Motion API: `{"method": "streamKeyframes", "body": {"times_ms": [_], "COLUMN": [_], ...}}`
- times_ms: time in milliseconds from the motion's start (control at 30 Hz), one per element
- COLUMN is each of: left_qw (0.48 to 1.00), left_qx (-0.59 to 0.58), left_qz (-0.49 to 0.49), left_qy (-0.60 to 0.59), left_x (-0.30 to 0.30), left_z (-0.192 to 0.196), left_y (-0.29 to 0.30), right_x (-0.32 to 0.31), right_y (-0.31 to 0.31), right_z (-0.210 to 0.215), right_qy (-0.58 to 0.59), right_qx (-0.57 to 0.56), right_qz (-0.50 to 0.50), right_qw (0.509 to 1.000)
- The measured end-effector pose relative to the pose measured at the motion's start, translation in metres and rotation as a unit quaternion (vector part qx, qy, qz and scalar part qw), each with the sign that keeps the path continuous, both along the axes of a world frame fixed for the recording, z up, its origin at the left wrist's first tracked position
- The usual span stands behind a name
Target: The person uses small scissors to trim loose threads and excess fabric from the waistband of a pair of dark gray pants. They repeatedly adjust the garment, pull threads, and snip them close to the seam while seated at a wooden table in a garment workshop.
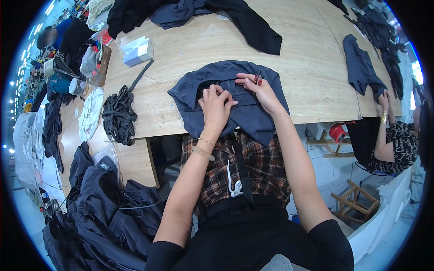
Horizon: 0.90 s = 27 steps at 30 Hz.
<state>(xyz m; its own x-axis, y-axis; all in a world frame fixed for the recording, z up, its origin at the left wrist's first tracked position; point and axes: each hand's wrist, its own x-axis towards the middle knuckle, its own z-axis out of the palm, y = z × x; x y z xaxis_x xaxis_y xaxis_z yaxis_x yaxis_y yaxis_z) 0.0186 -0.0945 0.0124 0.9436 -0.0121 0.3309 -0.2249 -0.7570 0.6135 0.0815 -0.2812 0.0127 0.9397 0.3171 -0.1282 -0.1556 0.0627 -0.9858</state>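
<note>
A dark blue-grey garment (194, 108) lies bunched at the table's front edge, its opening turned up and part of it hanging over the edge. My left hand (215, 106) is at that opening, its fingers bent and pinching the fabric. Across from it, my right hand (262, 91) rests on the garment with fingertips at the rim of the opening. Small red-handled thread snips (258, 80) are tucked in the right hand's fingers, their thin dark tips pointing away from me. The fabric under the fingers is partly hidden.
Dark straps (120, 115) lie heaped on the left, near a tissue box (139, 52). A dark garment pile (113, 212) sits lower left. More dark clothing (253, 27) lies across the table's far side. At right, a co-worker's hand (383, 100) touches another garment (360, 67); a wooden stool (355, 201) stands below.
</note>
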Motion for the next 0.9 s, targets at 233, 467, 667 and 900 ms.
{"method": "streamKeyframes", "body": {"times_ms": [233,467,667,900], "left_qw": [0.911,0.998,0.906,0.999], "left_qx": [-0.408,0.022,-0.414,-0.008], "left_qz": [0.016,0.013,0.085,-0.024], "left_qy": [0.063,-0.06,-0.013,-0.046], "left_x": [0.006,-0.007,-0.028,-0.008], "left_z": [0.001,0.002,0.024,0.013], "left_y": [0.051,0.007,0.021,-0.011], "right_x": [0.001,0.001,-0.002,-0.001], "right_y": [-0.002,-0.001,0.002,0.001], "right_z": [0.003,-0.001,0.003,0.001], "right_qy": [0.013,0.004,0.0,-0.003], "right_qx": [0.008,0.016,-0.008,-0.009], "right_qz": [0.002,-0.001,0.006,0.01], "right_qw": [1.0,1.0,1.0,1.0]}}
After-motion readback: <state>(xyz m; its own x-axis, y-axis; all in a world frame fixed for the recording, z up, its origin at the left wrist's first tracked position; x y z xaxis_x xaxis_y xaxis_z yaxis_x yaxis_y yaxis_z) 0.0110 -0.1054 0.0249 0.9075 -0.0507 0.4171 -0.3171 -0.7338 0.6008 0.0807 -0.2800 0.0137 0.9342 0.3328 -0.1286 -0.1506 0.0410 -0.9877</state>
